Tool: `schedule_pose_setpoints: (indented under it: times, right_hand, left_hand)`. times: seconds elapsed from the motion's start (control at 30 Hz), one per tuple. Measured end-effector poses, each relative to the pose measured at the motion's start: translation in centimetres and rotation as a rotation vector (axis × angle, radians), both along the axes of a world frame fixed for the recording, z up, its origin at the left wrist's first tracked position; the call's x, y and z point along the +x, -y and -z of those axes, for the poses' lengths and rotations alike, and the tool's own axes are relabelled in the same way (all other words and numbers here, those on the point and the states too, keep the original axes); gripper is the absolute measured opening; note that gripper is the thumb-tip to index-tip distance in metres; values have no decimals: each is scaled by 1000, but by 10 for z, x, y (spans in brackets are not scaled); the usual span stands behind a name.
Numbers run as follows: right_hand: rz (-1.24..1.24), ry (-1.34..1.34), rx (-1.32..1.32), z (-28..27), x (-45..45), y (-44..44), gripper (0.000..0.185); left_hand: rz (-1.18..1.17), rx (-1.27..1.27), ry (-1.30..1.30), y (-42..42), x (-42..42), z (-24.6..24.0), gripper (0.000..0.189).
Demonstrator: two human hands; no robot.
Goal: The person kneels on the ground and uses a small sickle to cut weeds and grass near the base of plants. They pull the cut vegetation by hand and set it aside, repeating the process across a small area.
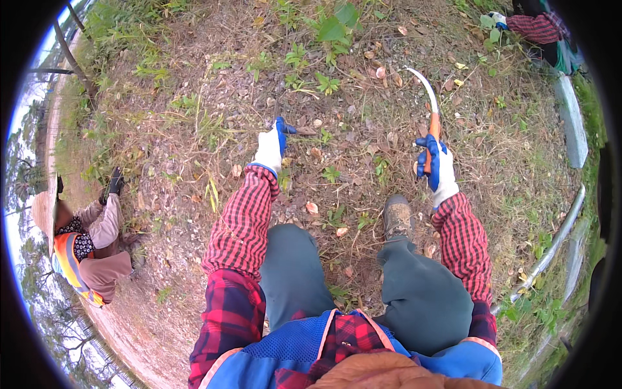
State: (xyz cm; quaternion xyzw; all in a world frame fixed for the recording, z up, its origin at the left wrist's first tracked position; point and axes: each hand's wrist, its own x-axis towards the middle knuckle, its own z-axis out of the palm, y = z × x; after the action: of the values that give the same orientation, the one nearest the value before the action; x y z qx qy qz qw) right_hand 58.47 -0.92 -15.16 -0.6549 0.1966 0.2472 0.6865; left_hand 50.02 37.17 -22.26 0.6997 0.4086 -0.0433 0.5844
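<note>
My right hand (437, 163), in a white glove with blue coating, is closed around the orange handle of a sickle (434, 124). The curved, pale blade points up and to the left, over the ground. My left hand (276, 143), gloved the same way, is held low over dry grass and leaf litter; its fingers are partly hidden, and whether they grip a stem cannot be told. Small green weeds (328, 83) grow ahead of and between the hands. A leafy plant (338, 29) stands farther ahead.
A co-worker in a straw hat and orange vest (73, 253) crouches at the left. Another person's checked sleeve (534, 29) shows at the top right. Concrete slabs (571, 121) and a pale pipe (549, 257) lie along the right. My boot (398, 219) is on the ground.
</note>
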Motion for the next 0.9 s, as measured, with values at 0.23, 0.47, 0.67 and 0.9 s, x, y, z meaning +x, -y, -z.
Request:
schedule_pose_setpoints:
  times: [0.23, 0.47, 0.67, 0.9]
  right_hand:
    - [-426, 86, -221, 17, 104, -148, 31]
    - [-819, 726, -997, 41, 50, -160, 32]
    - [-905, 856, -1134, 50, 45, -160, 28]
    - [-697, -75, -152, 58, 140, -173, 33]
  left_hand:
    - [97, -108, 258, 34, 61, -39, 52]
    - [-256, -337, 392, 50, 144, -55, 81]
    - [165, 136, 280, 47, 158, -27, 59]
    - [-283, -261, 298, 29, 175, 6, 54]
